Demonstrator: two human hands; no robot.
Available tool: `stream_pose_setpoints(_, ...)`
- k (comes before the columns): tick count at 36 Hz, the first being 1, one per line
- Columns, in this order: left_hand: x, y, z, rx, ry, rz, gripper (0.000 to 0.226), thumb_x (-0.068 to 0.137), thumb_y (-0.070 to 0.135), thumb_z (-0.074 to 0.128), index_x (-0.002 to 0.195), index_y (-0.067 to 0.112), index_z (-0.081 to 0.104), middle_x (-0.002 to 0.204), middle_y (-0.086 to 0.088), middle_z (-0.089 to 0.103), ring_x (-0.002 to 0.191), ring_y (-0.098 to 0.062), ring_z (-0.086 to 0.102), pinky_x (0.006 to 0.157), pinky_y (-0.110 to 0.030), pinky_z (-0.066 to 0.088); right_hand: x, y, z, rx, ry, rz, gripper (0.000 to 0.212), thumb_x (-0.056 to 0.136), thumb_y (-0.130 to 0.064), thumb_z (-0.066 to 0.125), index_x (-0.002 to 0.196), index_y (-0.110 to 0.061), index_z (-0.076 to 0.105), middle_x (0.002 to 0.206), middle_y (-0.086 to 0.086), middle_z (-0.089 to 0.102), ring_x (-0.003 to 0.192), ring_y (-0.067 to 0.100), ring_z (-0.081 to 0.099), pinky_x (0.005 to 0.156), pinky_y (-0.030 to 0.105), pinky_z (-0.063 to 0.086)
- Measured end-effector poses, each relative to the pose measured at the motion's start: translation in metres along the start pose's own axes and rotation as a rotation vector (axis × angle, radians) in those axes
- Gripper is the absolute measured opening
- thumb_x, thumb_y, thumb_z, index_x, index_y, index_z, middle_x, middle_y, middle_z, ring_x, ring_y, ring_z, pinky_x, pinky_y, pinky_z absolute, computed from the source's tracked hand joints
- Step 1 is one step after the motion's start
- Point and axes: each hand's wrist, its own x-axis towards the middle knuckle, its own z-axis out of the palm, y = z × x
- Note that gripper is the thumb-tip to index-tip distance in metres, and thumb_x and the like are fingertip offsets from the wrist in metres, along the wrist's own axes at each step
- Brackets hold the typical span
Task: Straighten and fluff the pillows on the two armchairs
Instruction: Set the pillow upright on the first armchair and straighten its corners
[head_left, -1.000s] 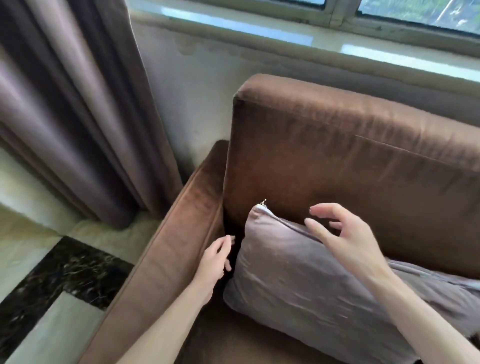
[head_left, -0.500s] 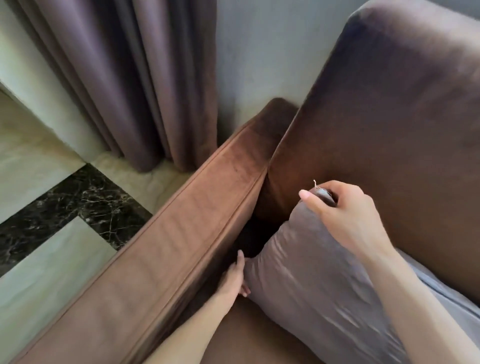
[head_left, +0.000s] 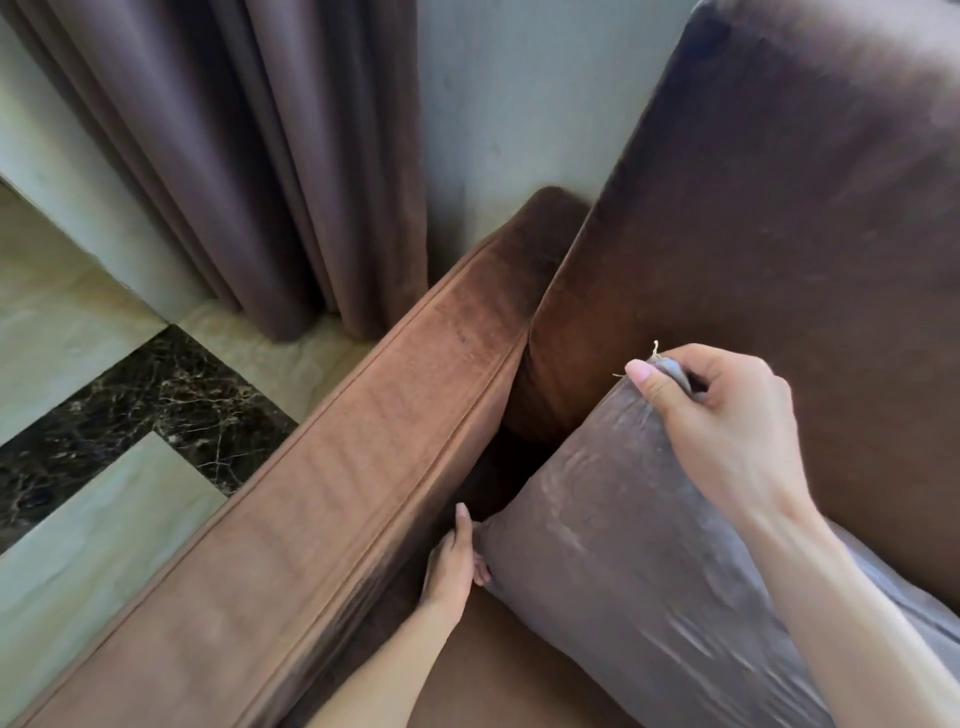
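At the far left, the floor (head_left: 78, 525) showed pale stone tiles crossed by a band of dark veined marble (head_left: 150, 410). Behind it a brown curtain (head_left: 249, 156) hung in heavy folds down to the floor, against a pale wall (head_left: 519, 104). To the right of the curtain ran the padded armrest (head_left: 363, 483) of a brown velvet armchair, slanting from the lower left up toward the wall. The left hand (head_left: 453, 564) lay low in the dark gap between the armrest and the pillow, fingers extended and pressed against the pillow's lower left corner; whether they closed on the fabric could not be told. The pillow (head_left: 623, 561), in shiny grey-mauve fabric, stood tilted on the seat cushion (head_left: 498, 675), leaning toward the backrest (head_left: 779, 234), its left edge apart from the armrest. The right hand (head_left: 727, 415) was closed around the pillow's upper corner, thumb in front and fingers curled behind, bunching the fabric; a loose thread (head_left: 655, 347) stuck up from that corner just above the thumb. The right forearm lay across the pillow's upper edge, running out at the lower right.
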Motion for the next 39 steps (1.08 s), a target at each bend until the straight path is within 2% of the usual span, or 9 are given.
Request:
stream_pose_setpoints(7,0.0,-0.011,-0.004,-0.047,0.053,0.038,0.047,0.104,0.054,0.026,0.107,0.028,0.065,0.062,-0.009,0.07,0.055,-0.013,0.067,0.057,-0.016,0.049,-0.006,0.002,-0.002,0.016,-0.111,0.125,0.017,0.088,-0.046,0.07,0.086,-0.029,0.073,0.074,-0.01,0.07,0.073,-0.002,0.06,0.054,0.009,0.041)
stream_pose_setpoints(14,-0.003,-0.015,-0.002,-0.039,0.147,0.02,0.056,0.105,0.051,0.028,0.107,0.014,0.069,0.074,-0.01,0.074,0.059,-0.012,0.071,0.065,-0.025,0.055,-0.008,0.003,-0.002,-0.056,-0.08,0.074,0.025,0.094,-0.039,0.064,0.08,-0.018,0.07,0.068,0.005,0.066,0.068,0.018,0.057,0.055,0.02,0.038)
stream_pose_setpoints(19,0.001,-0.026,-0.004,0.095,0.099,0.042,0.113,0.076,0.092,0.013,0.128,0.006,0.063,0.122,-0.028,0.065,0.119,-0.04,0.06,0.109,-0.051,0.042,-0.001,0.005,-0.005,0.037,-0.033,0.099,0.023,0.093,-0.032,0.066,0.078,-0.016,0.071,0.058,0.003,0.058,0.063,0.023,0.05,0.057,0.027,0.038)
stream_pose_setpoints(24,0.009,-0.043,-0.008,0.188,0.065,0.002,0.127,0.062,0.103,0.006,0.139,0.014,0.054,0.129,-0.019,0.065,0.129,-0.037,0.054,0.114,-0.054,0.037,0.0,0.008,-0.001,0.112,-0.042,0.108,0.022,0.093,-0.031,0.066,0.079,-0.015,0.071,0.057,-0.004,0.046,0.057,0.007,0.038,0.051,0.018,0.032)
stream_pose_setpoints(26,0.007,-0.036,-0.011,0.154,0.034,-0.028,0.11,0.074,0.095,0.013,0.142,0.018,0.051,0.103,-0.008,0.076,0.118,-0.03,0.064,0.112,-0.053,0.039,-0.003,0.006,-0.002,0.13,-0.083,0.101,0.018,0.092,-0.035,0.067,0.08,-0.024,0.074,0.06,-0.006,0.06,0.059,0.004,0.048,0.055,0.015,0.036)
stream_pose_setpoints(29,-0.006,-0.009,-0.016,0.177,-0.009,-0.037,0.086,0.087,0.077,0.016,0.141,0.021,0.052,0.069,-0.003,0.072,0.073,-0.017,0.071,0.091,-0.039,0.054,-0.009,0.008,-0.01,0.129,-0.161,0.116,0.011,0.091,-0.042,0.068,0.087,-0.035,0.075,0.077,-0.023,0.071,0.074,-0.004,0.062,0.061,0.008,0.041)
stream_pose_setpoints(31,-0.018,0.008,-0.019,0.249,-0.05,-0.016,0.08,0.091,0.073,0.015,0.141,0.023,0.051,0.068,-0.007,0.068,0.056,-0.01,0.062,0.069,-0.03,0.052,-0.015,0.015,-0.019,0.132,-0.171,0.122,0.009,0.089,-0.044,0.069,0.092,-0.038,0.074,0.088,-0.026,0.073,0.086,-0.007,0.065,0.068,0.006,0.042)
stream_pose_setpoints(37,-0.054,0.074,-0.018,0.154,-0.086,0.173,0.057,0.101,0.06,0.022,0.131,0.031,0.061,0.052,-0.001,0.054,0.043,-0.003,0.05,0.06,-0.028,0.04,-0.057,0.058,-0.063,0.036,-0.084,0.155,0.014,0.086,-0.042,0.072,0.098,-0.036,0.072,0.095,-0.023,0.071,0.097,-0.019,0.056,0.076,-0.003,0.037)
stream_pose_setpoints(39,-0.072,0.109,-0.014,0.016,-0.201,0.255,0.055,0.096,0.065,0.027,0.13,0.037,0.06,0.064,-0.003,0.066,0.048,-0.01,0.045,0.061,-0.027,0.041,-0.078,0.075,-0.08,-0.044,-0.052,0.152,0.015,0.085,-0.041,0.073,0.098,-0.034,0.073,0.099,-0.023,0.071,0.102,-0.016,0.056,0.079,-0.002,0.036)
